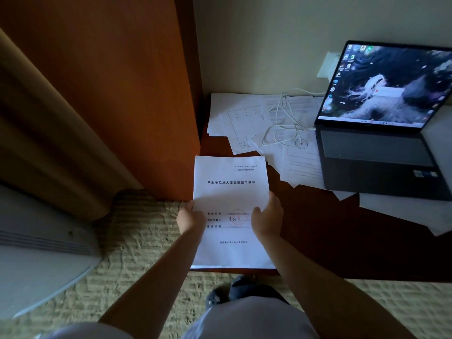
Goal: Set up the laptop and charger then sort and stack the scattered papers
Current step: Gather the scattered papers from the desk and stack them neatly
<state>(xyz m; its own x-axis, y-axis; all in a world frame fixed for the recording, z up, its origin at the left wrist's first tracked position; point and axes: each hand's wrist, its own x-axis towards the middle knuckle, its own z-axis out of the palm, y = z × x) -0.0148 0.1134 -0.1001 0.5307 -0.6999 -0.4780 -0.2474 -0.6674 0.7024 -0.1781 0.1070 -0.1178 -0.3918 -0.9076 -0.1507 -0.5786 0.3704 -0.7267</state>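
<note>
White paper stack (231,192), several A4-type sheets under a cover page, held in both hands over the near left corner of the dark wooden worktop (342,241); cannot tell whether bottom edge rests on the wood or hangs just above. Light, thin, floppy, smooth-faced; likely to fan out or slide sheet on sheet if pinched 1-sided, easy to crease at corners. Best taken at both long edges near the lower half, thumbs on top, squared by tapping an edge on the worktop

Left hand (190,217) grip: curled round the left edge, thumb over the top sheet. Right hand (266,216) grip: fingers wrapped at the right edge, thumb pressing the face near a red stamp

Cover page: black printed heading across the upper third, small code lines top right, 3 labelled lines low down with a red round seal and signature, 1 small footer line

Loose papers (244,118) scattered at the back left, overlapping, some tucked under the laptop (381,133), open and lit. White charger cable (283,123) coiled loosely on those sheets, running to the laptop's left side; more sheets at the right edge
</note>
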